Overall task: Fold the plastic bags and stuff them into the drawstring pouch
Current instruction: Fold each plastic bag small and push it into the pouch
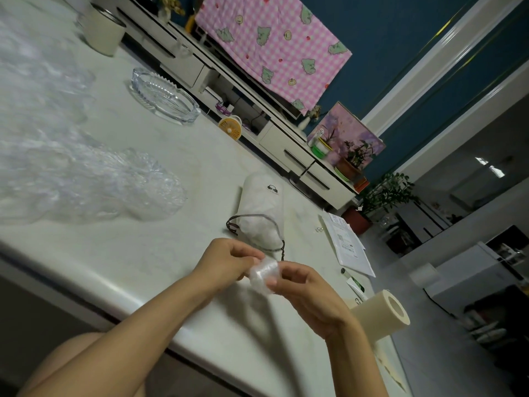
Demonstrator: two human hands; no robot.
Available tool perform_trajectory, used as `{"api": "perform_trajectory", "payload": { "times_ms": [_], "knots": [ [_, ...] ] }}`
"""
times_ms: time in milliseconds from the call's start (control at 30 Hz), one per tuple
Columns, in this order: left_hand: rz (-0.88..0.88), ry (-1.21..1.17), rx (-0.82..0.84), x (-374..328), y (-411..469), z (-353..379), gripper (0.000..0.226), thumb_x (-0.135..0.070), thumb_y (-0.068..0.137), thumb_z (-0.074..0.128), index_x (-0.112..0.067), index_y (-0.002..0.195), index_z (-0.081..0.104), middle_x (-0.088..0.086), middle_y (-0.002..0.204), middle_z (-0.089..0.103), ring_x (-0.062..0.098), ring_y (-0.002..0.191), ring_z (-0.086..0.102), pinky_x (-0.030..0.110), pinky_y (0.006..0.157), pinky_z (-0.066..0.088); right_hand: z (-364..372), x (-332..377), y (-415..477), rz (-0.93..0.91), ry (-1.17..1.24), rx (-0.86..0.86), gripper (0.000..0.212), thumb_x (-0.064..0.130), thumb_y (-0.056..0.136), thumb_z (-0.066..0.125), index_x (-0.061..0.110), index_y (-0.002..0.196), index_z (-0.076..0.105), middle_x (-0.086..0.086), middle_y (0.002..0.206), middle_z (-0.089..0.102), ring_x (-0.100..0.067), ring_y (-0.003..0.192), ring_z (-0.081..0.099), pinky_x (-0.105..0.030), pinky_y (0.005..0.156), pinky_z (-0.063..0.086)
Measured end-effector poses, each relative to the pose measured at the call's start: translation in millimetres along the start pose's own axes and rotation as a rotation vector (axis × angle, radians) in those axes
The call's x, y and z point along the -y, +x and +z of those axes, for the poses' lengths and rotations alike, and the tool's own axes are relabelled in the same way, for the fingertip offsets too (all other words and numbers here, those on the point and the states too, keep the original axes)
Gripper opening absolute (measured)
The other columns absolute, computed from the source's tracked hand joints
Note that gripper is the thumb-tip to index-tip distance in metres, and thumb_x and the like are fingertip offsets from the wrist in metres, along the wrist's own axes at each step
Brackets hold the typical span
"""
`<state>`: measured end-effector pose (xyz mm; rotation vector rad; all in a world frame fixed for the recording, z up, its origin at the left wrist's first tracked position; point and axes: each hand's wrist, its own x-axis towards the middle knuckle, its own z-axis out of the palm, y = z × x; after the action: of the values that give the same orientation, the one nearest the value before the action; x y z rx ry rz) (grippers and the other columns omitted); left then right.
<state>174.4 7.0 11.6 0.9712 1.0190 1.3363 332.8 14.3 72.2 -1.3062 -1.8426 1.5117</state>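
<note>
Writing showed only on the paper sheets (pixel 347 242) at the right of the frame, where the print was too small to read. The drawstring pouch (pixel 262 204) carried a small dark mark near its far end, also unreadable.

Both forearms reached in from the lower left and bottom of the frame and met at lower centre. The left hand (pixel 229 260) had its fingers curled, its grip pinching the left side of a small folded plastic bag (pixel 262 275). The right hand (pixel 305 285) faced it, its grip closed with thumb and fingertips on the bag's right side. The bag sat between the two hands over the pale worktop (pixel 143 253), just in front of the pouch.

The pouch lay on its side at centre frame, white and bulging. Its mouth faced the hands, with a dark cord looped loosely round it. A heap of loose plastic bags (pixel 86 181), clear and crumpled, spread over the left of the frame, well apart from the pouch. A glass ashtray (pixel 166 96) stood in the upper left part and a cream roll (pixel 383 313) lay at the lower right.
</note>
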Motion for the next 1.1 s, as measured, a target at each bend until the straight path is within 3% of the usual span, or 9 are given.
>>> {"api": "perform_trajectory", "payload": {
  "times_ms": [133, 233, 400, 533, 667, 767, 900, 1000, 1100],
  "knots": [
    [-0.106, -0.068, 0.02, -1, 4, 5, 0.01, -0.01, 0.07, 0.062, -0.005, 0.061, 0.063, 0.007, 0.05, 0.054, 0.017, 0.044, 0.046, 0.016, 0.042, 0.034, 10, -11, 6, -0.106, 0.095, -0.08, 0.021, 0.01, 0.077, 0.065, 0.006, 0.097, 0.073, -0.017, 0.103, 0.07, -0.026, 0.098, 0.063, -0.031, 0.092, 0.048],
    [-0.147, -0.153, 0.05, 3, 6, 12, 0.027, -0.028, 0.091, 0.057, -0.013, 0.069, 0.064, 0.0, 0.059, 0.061, 0.015, 0.05, 0.055, 0.017, 0.044, 0.04, 18, -18, 13, -0.126, 0.118, -0.247, 0.015, 0.008, 0.084, 0.065, 0.009, 0.096, 0.073, -0.012, 0.099, 0.072, -0.019, 0.091, 0.065, -0.03, 0.086, 0.047],
    [-0.06, 0.014, 0.023, 14, 10, 15, 0.023, -0.005, 0.092, 0.053, -0.013, 0.071, 0.058, 0.0, 0.062, 0.058, 0.0, 0.041, 0.051, 0.013, 0.048, 0.043, 22, -20, 19, -0.085, 0.169, -0.286, 0.022, 0.007, 0.094, 0.049, 0.003, 0.098, 0.07, -0.015, 0.095, 0.071, -0.02, 0.083, 0.065, -0.029, 0.079, 0.051],
    [-0.073, 0.073, -0.083, 25, 20, 20, 0.028, 0.002, 0.09, 0.049, -0.015, 0.069, 0.053, 0.003, 0.062, 0.057, 0.006, 0.045, 0.052, 0.019, 0.053, 0.044, 19, -23, 23, -0.063, 0.16, -0.401, 0.015, -0.001, 0.087, 0.059, -0.006, 0.099, 0.067, -0.024, 0.095, 0.069, -0.026, 0.082, 0.066, -0.037, 0.085, 0.054],
    [-0.105, 0.024, -0.096, 32, 30, 30, 0.01, -0.003, 0.09, 0.055, -0.012, 0.088, 0.052, 0.009, 0.082, 0.06, 0.014, 0.056, 0.058, 0.029, 0.061, 0.049, 17, -23, 30, -0.069, 0.098, -0.615, 0.022, -0.009, 0.076, 0.07, 0.001, 0.09, 0.057, -0.012, 0.074, 0.063, -0.017, 0.064, 0.063, -0.024, 0.063, 0.056],
    [-0.027, 0.249, -0.203, 23, 29, 34, 0.014, -0.012, 0.089, 0.055, -0.018, 0.101, 0.054, 0.002, 0.097, 0.061, 0.018, 0.079, 0.06, 0.021, 0.068, 0.045, 10, -25, 36, -0.054, 0.115, -0.685, 0.032, -0.01, 0.077, 0.068, 0.009, 0.097, 0.052, -0.011, 0.071, 0.063, -0.018, 0.062, 0.062, -0.021, 0.06, 0.054],
    [0.287, 0.615, -0.644, 7, 43, 22, 0.041, 0.001, 0.081, 0.053, -0.012, 0.12, 0.056, 0.008, 0.121, 0.049, 0.028, 0.106, 0.05, 0.032, 0.077, 0.04, -1, -23, 45, -0.122, -0.037, -0.688, 0.017, -0.007, 0.077, 0.07, 0.008, 0.084, 0.067, -0.006, 0.073, 0.068, -0.019, 0.071, 0.063, -0.024, 0.064, 0.052],
    [0.307, 0.822, -0.604, 18, 67, 8, 0.044, 0.004, 0.08, 0.056, -0.011, 0.122, 0.057, 0.013, 0.122, 0.051, 0.032, 0.108, 0.049, 0.038, 0.081, 0.041, 0, -25, 56, -0.19, -0.16, -0.637, 0.013, -0.001, 0.077, 0.072, 0.012, 0.076, 0.07, 0.0, 0.072, 0.071, -0.012, 0.07, 0.065, -0.021, 0.064, 0.05],
    [0.266, 0.897, -0.478, 21, 79, 4, 0.028, -0.012, 0.093, 0.046, -0.016, 0.119, 0.055, 0.004, 0.125, 0.047, 0.023, 0.115, 0.044, 0.03, 0.089, 0.035, 3, -27, 72, -0.28, -0.313, -0.659, 0.014, 0.004, 0.076, 0.074, 0.016, 0.076, 0.068, 0.005, 0.071, 0.069, -0.008, 0.066, 0.062, -0.022, 0.065, 0.05]
  ]
}}
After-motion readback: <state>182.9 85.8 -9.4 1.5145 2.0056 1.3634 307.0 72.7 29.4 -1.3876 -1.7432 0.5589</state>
